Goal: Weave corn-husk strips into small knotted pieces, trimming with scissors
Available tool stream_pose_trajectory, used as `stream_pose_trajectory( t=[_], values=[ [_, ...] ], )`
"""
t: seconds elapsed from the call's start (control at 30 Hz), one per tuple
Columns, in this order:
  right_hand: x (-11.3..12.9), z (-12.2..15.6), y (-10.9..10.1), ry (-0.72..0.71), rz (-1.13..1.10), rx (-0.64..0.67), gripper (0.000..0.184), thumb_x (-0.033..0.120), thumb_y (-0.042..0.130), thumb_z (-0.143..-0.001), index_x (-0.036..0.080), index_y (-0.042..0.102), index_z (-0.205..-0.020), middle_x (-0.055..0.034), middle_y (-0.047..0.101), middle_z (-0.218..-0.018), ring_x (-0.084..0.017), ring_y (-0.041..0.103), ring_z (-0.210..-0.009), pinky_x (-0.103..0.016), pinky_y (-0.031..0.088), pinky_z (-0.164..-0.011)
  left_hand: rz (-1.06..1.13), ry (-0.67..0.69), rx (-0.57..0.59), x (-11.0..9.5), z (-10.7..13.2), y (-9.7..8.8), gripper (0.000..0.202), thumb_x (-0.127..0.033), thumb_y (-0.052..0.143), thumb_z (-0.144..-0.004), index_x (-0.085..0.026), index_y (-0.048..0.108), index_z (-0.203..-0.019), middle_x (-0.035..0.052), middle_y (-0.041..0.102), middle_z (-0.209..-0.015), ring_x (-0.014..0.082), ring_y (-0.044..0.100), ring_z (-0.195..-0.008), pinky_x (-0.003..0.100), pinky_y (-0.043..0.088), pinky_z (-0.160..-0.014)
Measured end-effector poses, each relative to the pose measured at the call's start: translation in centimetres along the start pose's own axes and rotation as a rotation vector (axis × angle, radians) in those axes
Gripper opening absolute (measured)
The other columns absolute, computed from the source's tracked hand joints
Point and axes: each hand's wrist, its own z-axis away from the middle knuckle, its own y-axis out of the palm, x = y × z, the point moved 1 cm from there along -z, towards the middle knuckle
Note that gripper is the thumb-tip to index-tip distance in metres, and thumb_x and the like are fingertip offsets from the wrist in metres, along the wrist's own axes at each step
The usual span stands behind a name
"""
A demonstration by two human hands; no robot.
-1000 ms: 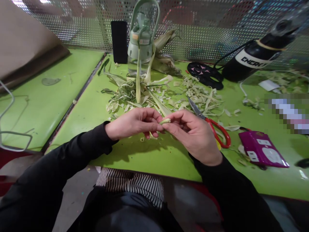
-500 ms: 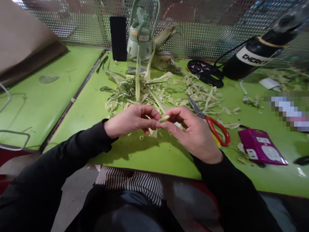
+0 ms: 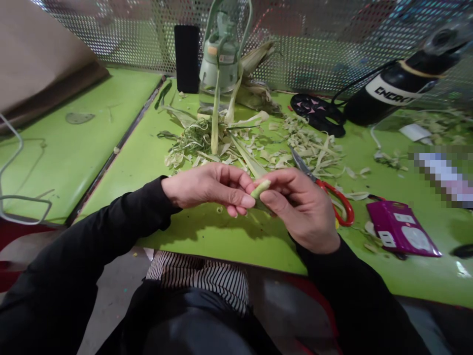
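Note:
Between my two hands, over the table's near part, is a pale green corn husk strip [image 3: 260, 188], folded or rolled at its upper end. My left hand [image 3: 210, 186] pinches its left side between thumb and fingers. On the other side my right hand [image 3: 306, 212] grips it with thumb and forefinger, the rest of those fingers curled. The husk's lower part is partly covered by the right thumb. Just beyond the hands lies a heap of shredded husk [image 3: 195, 140], with one long husk piece [image 3: 215, 118] standing up from it. Scissors [image 3: 346, 211] with red handles lie beside my right hand.
A green bottle [image 3: 219, 61] and a black phone [image 3: 186, 59] stand at the back against perforated metal. To the right are a black bottle [image 3: 391, 88], a black device [image 3: 318, 113] and a purple packet [image 3: 401, 228]. Brown paper [image 3: 44, 64] rises at far left.
Both hands have turned the husk strip, and its folded end now points up and to the right with more of it showing. The whole view has shifted slightly.

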Motion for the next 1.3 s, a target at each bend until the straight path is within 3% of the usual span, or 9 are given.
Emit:
stream_pose_trajectory(
  t=[0.1, 0.2, 0.43, 0.53, 0.8, 1.0, 1.3],
  values=[
    [0.3, 0.1, 0.0, 0.055, -0.062, 0.091, 0.02, 0.043, 0.067, -0.088, 0.024, 0.068, -0.096, 0.0035, 0.058, -0.063, -0.008, 0.047, -0.045, -0.024, 0.042, -0.045, -0.012, -0.073, 0.066, 0.1, 0.0, -0.2, 0.025, -0.021, 0.087, -0.067, -0.012, 0.067, -0.079, -0.0017, 0.068, -0.066, 0.0058, 0.064, -0.058, 0.016, 0.053, -0.057],
    [0.2, 0.0, 0.0, 0.073, -0.048, 0.062, 0.021, 0.043, 0.068, -0.087, 0.022, 0.067, -0.091, 0.0049, 0.053, -0.059, -0.008, 0.043, -0.043, -0.023, 0.041, -0.043, -0.055, -0.063, 0.059, 0.0, -0.1, -0.1, 0.026, -0.022, 0.086, -0.068, -0.012, 0.066, -0.08, -0.0018, 0.067, -0.067, 0.0058, 0.063, -0.058, 0.016, 0.054, -0.058],
    [-0.7, -0.2, 0.5, 0.048, 0.189, -0.114, 0.015, 0.035, 0.065, -0.09, 0.021, 0.061, -0.091, 0.0036, 0.06, -0.066, -0.008, 0.05, -0.054, -0.021, 0.039, -0.05, -0.397, 0.166, -0.287, -0.2, -0.1, 0.8, 0.013, -0.01, 0.071, -0.077, -0.011, 0.059, -0.084, -0.0038, 0.063, -0.064, 0.0039, 0.06, -0.055, 0.014, 0.051, -0.055],
    [-0.9, -0.2, 0.6, 0.044, 0.21, -0.119, 0.018, 0.037, 0.066, -0.09, 0.02, 0.061, -0.092, 0.0024, 0.062, -0.069, -0.009, 0.053, -0.056, -0.022, 0.042, -0.051, -0.452, 0.175, -0.35, -0.1, 0.0, 1.1, 0.011, -0.005, 0.065, -0.077, -0.011, 0.058, -0.083, -0.0041, 0.062, -0.063, 0.0036, 0.059, -0.054, 0.012, 0.049, -0.052],
    [-0.7, -0.5, -0.1, 0.011, 0.185, -0.106, 0.016, 0.036, 0.073, -0.084, 0.024, 0.065, -0.089, -0.0001, 0.069, -0.078, -0.013, 0.063, -0.065, -0.028, 0.052, -0.061, -0.372, 0.133, -0.237, -0.8, 0.4, 0.9, 0.005, -0.012, 0.063, -0.082, -0.011, 0.061, -0.087, -0.0025, 0.064, -0.064, 0.0049, 0.06, -0.055, 0.013, 0.047, -0.05],
    [-0.2, -0.4, 0.1, 0.015, 0.186, -0.129, 0.014, 0.036, 0.07, -0.086, 0.023, 0.064, -0.086, -0.0006, 0.068, -0.077, -0.014, 0.063, -0.065, -0.029, 0.052, -0.059, -0.302, 0.168, -0.232, -0.5, 0.3, 0.8, 0.02, -0.02, 0.077, -0.076, -0.011, 0.061, -0.084, -0.0022, 0.064, -0.067, 0.0056, 0.06, -0.057, 0.016, 0.049, -0.054],
    [0.1, -0.4, -0.1, 0.005, 0.13, -0.1, 0.012, 0.034, 0.068, -0.088, 0.023, 0.062, -0.087, 0.0002, 0.066, -0.078, -0.012, 0.061, -0.063, -0.026, 0.05, -0.057, -0.175, 0.185, -0.221, -0.4, 0.4, 0.8, 0.02, -0.017, 0.078, -0.076, -0.012, 0.061, -0.085, -0.0031, 0.065, -0.065, 0.0047, 0.059, -0.056, 0.014, 0.046, -0.051]
  ],
)
